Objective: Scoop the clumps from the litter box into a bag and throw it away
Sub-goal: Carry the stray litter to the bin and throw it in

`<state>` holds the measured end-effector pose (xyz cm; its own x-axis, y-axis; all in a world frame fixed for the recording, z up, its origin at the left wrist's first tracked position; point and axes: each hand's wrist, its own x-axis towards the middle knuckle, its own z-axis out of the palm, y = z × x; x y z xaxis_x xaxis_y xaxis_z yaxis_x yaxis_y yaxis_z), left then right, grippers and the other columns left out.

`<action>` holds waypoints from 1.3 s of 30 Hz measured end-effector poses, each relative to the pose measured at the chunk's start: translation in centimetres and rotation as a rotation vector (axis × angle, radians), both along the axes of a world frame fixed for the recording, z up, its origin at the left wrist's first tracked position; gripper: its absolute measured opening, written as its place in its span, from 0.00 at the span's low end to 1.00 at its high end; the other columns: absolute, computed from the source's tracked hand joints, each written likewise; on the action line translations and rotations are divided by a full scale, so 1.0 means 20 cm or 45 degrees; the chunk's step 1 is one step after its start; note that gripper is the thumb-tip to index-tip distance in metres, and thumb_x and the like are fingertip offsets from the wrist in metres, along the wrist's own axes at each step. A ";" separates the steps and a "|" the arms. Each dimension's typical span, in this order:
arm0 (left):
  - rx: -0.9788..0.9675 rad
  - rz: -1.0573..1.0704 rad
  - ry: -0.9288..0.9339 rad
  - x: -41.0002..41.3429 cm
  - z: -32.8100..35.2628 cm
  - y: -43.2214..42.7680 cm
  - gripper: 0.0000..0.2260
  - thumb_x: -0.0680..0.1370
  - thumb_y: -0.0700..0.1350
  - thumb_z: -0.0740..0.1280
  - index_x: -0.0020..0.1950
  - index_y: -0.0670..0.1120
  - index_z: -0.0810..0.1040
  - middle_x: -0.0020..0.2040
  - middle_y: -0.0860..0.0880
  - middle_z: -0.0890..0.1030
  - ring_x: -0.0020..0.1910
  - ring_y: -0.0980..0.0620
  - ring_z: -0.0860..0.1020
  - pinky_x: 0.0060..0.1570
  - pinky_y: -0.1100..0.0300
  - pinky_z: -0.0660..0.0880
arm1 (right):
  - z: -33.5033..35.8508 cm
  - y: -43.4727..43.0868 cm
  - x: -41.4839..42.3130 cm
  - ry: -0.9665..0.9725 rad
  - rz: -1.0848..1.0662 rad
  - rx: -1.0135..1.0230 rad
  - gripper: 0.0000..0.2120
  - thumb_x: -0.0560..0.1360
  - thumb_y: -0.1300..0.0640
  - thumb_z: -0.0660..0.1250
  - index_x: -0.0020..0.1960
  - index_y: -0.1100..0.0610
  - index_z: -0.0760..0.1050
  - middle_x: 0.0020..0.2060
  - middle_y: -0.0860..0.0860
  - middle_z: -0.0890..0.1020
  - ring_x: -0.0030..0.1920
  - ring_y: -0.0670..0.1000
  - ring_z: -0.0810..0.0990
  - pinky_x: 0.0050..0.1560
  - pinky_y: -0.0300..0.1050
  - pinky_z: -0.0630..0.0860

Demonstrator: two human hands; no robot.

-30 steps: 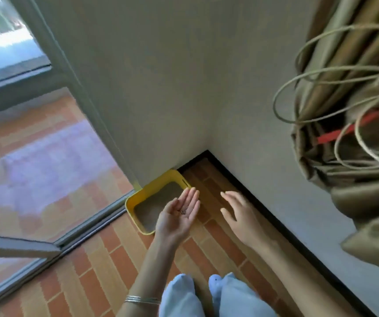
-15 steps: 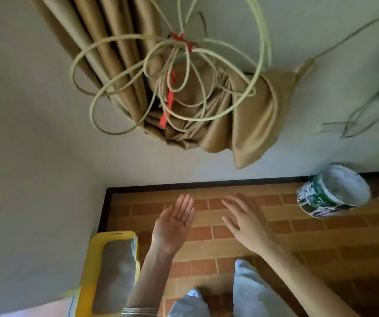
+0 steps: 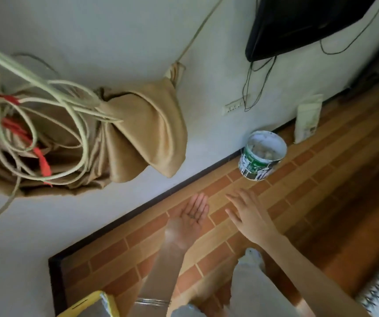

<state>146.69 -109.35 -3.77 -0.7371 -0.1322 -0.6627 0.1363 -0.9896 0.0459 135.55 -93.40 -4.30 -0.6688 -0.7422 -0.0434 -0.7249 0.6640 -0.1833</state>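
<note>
Only a corner of the yellow litter box (image 3: 93,304) shows at the bottom edge, with grey litter inside. My left hand (image 3: 190,217) is held palm up above the brick-pattern floor, fingers together and extended, with a few small dark bits lying in the palm. My right hand (image 3: 246,213) hovers palm down just to its right, fingers spread, holding nothing. No bag or scoop is visible.
An open paint-smeared bucket (image 3: 261,155) stands by the wall ahead. A white pouch (image 3: 307,118) leans against the wall further right. A knotted tan curtain (image 3: 138,131) with looped cords (image 3: 46,106) hangs at left. A dark screen (image 3: 298,21) with dangling wires is mounted above.
The view has swung right: the litter box slid from centre to the bottom-left edge, and the bucket and pouch came into view. Both hands kept their pose.
</note>
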 end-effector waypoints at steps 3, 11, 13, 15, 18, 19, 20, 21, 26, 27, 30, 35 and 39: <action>-0.120 -0.137 -0.070 -0.19 0.03 0.07 0.17 0.83 0.41 0.52 0.58 0.34 0.77 0.59 0.39 0.79 0.56 0.43 0.78 0.60 0.49 0.71 | -0.02 0.10 -0.15 0.008 -0.051 -0.036 0.20 0.78 0.47 0.59 0.68 0.53 0.69 0.64 0.53 0.73 0.66 0.54 0.69 0.67 0.50 0.63; -0.168 -0.186 -0.085 -0.78 0.04 0.36 0.16 0.83 0.42 0.53 0.60 0.34 0.76 0.58 0.38 0.81 0.57 0.43 0.78 0.53 0.50 0.75 | -0.05 0.44 -0.77 -0.065 -0.109 -0.016 0.21 0.79 0.46 0.54 0.71 0.50 0.64 0.68 0.50 0.68 0.69 0.50 0.64 0.70 0.48 0.58; -0.160 -0.171 -0.097 -0.95 0.02 0.46 0.16 0.83 0.42 0.53 0.58 0.34 0.77 0.57 0.38 0.81 0.57 0.43 0.79 0.52 0.50 0.75 | -0.04 0.54 -0.95 -0.054 -0.105 -0.019 0.21 0.79 0.47 0.55 0.70 0.51 0.65 0.68 0.51 0.69 0.69 0.50 0.64 0.70 0.48 0.58; -0.164 -0.182 -0.110 -1.13 0.00 0.57 0.16 0.83 0.42 0.54 0.57 0.34 0.77 0.55 0.38 0.82 0.54 0.42 0.81 0.51 0.50 0.76 | -0.02 0.63 -1.12 -0.047 -0.115 -0.021 0.21 0.79 0.47 0.56 0.70 0.51 0.65 0.67 0.52 0.70 0.68 0.51 0.66 0.69 0.49 0.60; -0.121 -0.172 -0.109 -1.37 -0.05 0.74 0.16 0.82 0.42 0.55 0.59 0.34 0.76 0.56 0.37 0.81 0.52 0.40 0.82 0.52 0.48 0.76 | 0.00 0.75 -1.35 -0.059 -0.099 -0.003 0.21 0.79 0.47 0.56 0.70 0.50 0.65 0.66 0.51 0.70 0.68 0.50 0.66 0.69 0.48 0.61; -0.100 -0.157 -0.100 -1.45 -0.06 0.78 0.16 0.82 0.42 0.55 0.59 0.34 0.76 0.56 0.37 0.81 0.51 0.40 0.82 0.51 0.48 0.76 | 0.00 0.79 -1.43 -0.063 -0.094 0.008 0.21 0.79 0.47 0.55 0.70 0.50 0.64 0.67 0.50 0.69 0.68 0.50 0.65 0.69 0.48 0.60; -0.082 -0.147 -0.093 -1.51 -0.06 0.81 0.16 0.82 0.42 0.54 0.60 0.34 0.76 0.57 0.37 0.81 0.52 0.40 0.82 0.51 0.48 0.76 | 0.01 0.82 -1.50 -0.070 -0.101 0.011 0.21 0.79 0.47 0.56 0.70 0.49 0.64 0.67 0.50 0.69 0.68 0.50 0.64 0.69 0.48 0.60; -0.076 -0.149 -0.085 -1.58 -0.07 0.83 0.16 0.82 0.42 0.54 0.60 0.34 0.76 0.57 0.37 0.81 0.51 0.40 0.82 0.51 0.48 0.76 | 0.01 0.85 -1.56 -0.074 -0.115 0.001 0.21 0.79 0.47 0.56 0.70 0.50 0.65 0.67 0.50 0.69 0.68 0.50 0.64 0.69 0.48 0.60; -0.092 -0.182 -0.080 -1.94 -0.06 0.85 0.18 0.83 0.43 0.51 0.58 0.34 0.76 0.55 0.37 0.82 0.55 0.42 0.80 0.49 0.49 0.76 | 0.04 0.91 -1.86 -0.054 -0.146 -0.009 0.20 0.79 0.47 0.55 0.70 0.49 0.64 0.66 0.51 0.69 0.67 0.51 0.65 0.67 0.47 0.62; -0.095 -0.190 -0.074 -2.02 -0.06 0.84 0.18 0.83 0.43 0.51 0.57 0.34 0.76 0.55 0.37 0.82 0.56 0.42 0.79 0.50 0.49 0.75 | 0.04 0.91 -1.92 -0.058 -0.152 -0.009 0.20 0.79 0.47 0.55 0.70 0.50 0.64 0.66 0.51 0.68 0.68 0.52 0.64 0.67 0.48 0.61; -0.097 -0.220 -0.017 -2.25 -0.04 0.82 0.17 0.82 0.41 0.52 0.55 0.34 0.78 0.51 0.38 0.83 0.55 0.43 0.78 0.55 0.48 0.72 | 0.06 0.89 -2.11 -0.058 -0.159 -0.004 0.20 0.79 0.48 0.55 0.70 0.50 0.63 0.68 0.53 0.66 0.69 0.54 0.63 0.68 0.51 0.60; -0.081 -0.251 0.096 -2.63 -0.04 0.74 0.16 0.81 0.40 0.53 0.52 0.33 0.79 0.51 0.37 0.83 0.56 0.42 0.77 0.55 0.46 0.71 | 0.08 0.80 -2.47 -0.019 -0.146 -0.006 0.20 0.80 0.49 0.55 0.70 0.50 0.63 0.67 0.52 0.67 0.66 0.54 0.65 0.65 0.49 0.62; -0.081 -0.239 0.126 -2.90 -0.02 0.65 0.17 0.82 0.40 0.52 0.54 0.33 0.78 0.51 0.38 0.82 0.56 0.41 0.76 0.52 0.46 0.72 | 0.10 0.72 -2.75 0.018 -0.116 0.033 0.20 0.79 0.48 0.54 0.70 0.49 0.64 0.67 0.51 0.67 0.66 0.54 0.65 0.65 0.48 0.61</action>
